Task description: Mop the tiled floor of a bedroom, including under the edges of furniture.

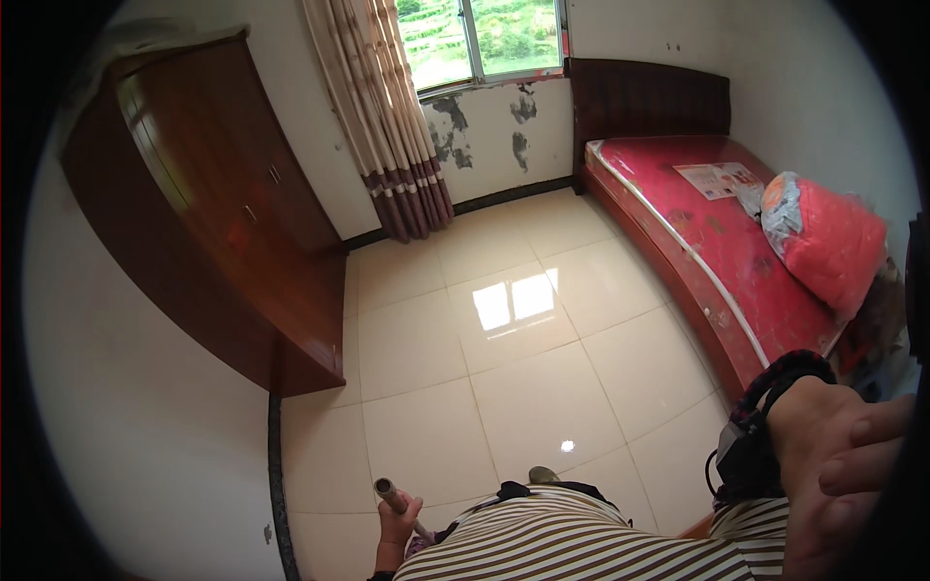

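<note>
The left hand (398, 524) is wrapped around a pole (391, 498), whose round end pokes out just above the fist; the shaft runs on below it, toward the striped clothing (562, 535) on that hand's right. The right hand (835, 450) is raised close to the camera, fingers bent; whether it holds anything I cannot tell. Beyond it are the bed (727, 242) and a red bundle (825, 247). Well ahead of the left hand stands a wardrobe (237, 194), with a curtain (383, 116) farther off.
</note>
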`<state>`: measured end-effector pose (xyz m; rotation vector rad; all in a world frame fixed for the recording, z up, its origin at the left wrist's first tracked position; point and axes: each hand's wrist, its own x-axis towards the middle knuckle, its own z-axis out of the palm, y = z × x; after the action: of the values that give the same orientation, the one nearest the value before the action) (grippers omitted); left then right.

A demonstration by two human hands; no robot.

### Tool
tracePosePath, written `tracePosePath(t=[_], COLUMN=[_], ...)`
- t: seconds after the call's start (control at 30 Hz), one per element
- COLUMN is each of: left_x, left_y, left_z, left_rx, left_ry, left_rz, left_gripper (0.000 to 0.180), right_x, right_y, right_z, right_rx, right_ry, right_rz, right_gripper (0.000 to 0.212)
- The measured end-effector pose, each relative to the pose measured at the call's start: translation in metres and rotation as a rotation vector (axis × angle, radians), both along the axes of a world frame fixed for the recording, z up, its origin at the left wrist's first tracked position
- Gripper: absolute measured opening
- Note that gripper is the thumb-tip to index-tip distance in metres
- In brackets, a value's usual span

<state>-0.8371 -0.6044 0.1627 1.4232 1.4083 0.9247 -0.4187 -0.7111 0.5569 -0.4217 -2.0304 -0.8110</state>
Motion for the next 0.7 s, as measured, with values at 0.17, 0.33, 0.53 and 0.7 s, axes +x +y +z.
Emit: tracePosePath(t=[0.17,0.33,0.53,0.7], left_x=[-0.007,-0.012,-0.005,-0.004], left_y=[0.001,0.000,0.003,0.004], left_z=[0.002,-0.001,0.005,0.003], left_rx=[-0.007,0.013,-0.011,-0.027], left_ry=[0.019,-0.011,-0.016,-0.023], left_rz=[0.016,0.024,0.002,0.012], left_gripper=[0.021,0.021,0.021,0.021], right_x=[-0.003,-0.010,-0.016,-0.017], right_y=[-0.005,-0.014,-0.014,-0.015], right_z=[0.004,0.003,0.007,0.005], right_rx=[0.014,0.028,0.023,0.031], right_ry=[-0.017,-0.018,0.002,0.002], right_rz=[-0.016,-0.012,-0.008,0.000], right_gripper=[0.037,0.038,0.038,0.039])
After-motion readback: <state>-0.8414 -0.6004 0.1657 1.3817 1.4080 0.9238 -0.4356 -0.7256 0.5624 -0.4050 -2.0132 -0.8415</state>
